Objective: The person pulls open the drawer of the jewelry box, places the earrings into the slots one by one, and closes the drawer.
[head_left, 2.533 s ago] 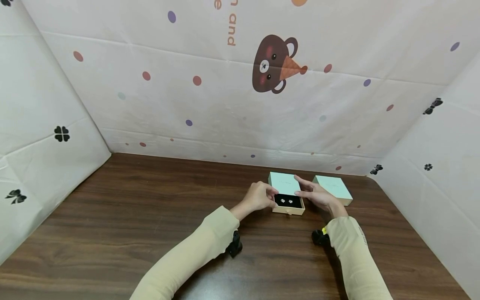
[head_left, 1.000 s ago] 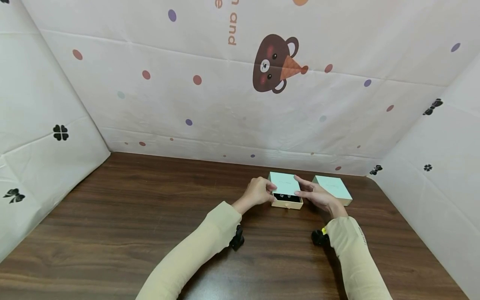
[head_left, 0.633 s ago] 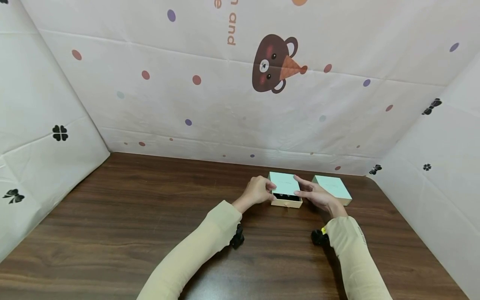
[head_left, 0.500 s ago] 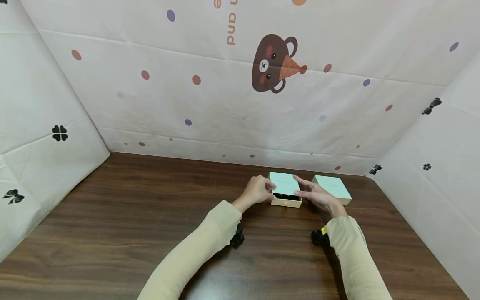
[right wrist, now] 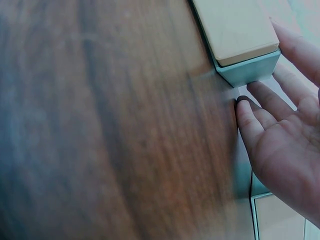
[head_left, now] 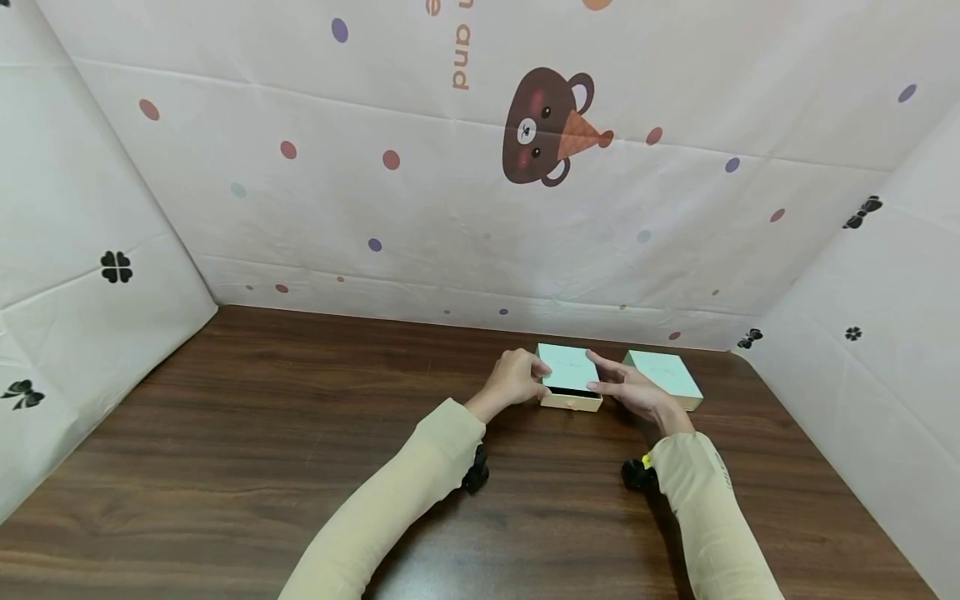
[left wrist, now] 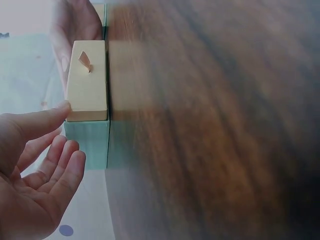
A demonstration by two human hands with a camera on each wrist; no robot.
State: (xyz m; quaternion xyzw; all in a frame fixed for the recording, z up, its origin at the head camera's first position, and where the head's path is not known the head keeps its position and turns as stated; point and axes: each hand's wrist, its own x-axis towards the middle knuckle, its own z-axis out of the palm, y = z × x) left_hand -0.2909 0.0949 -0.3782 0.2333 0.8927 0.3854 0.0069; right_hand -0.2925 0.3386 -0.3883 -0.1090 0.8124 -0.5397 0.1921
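A mint-green jewelry box (head_left: 567,367) lies near the back of the table, its cream drawer (head_left: 572,402) sticking out a little toward me. Only a thin strip of black lining shows; the earrings inside are hidden under the sleeve. My left hand (head_left: 512,382) grips the box's left side; in the left wrist view its thumb rests on the corner of the drawer front (left wrist: 87,90), with a small ribbon tab on it, and the other fingers lie loosely bent beside the green sleeve. From the right, my right hand (head_left: 633,387) holds the sleeve, thumb at its front corner, fingers along its side.
A second mint-green box (head_left: 666,375) stands just right of my right hand, closed. Behind both boxes rises a white printed cloth (head_left: 420,208), with cloth walls at left and right. Dark wooden table (head_left: 300,433) extends to the left and front.
The drawer has slid back into the sleeve, away from me, and the pair of earrings has gone out of sight. My left hand moved slightly forward with it; my right hand stayed put.
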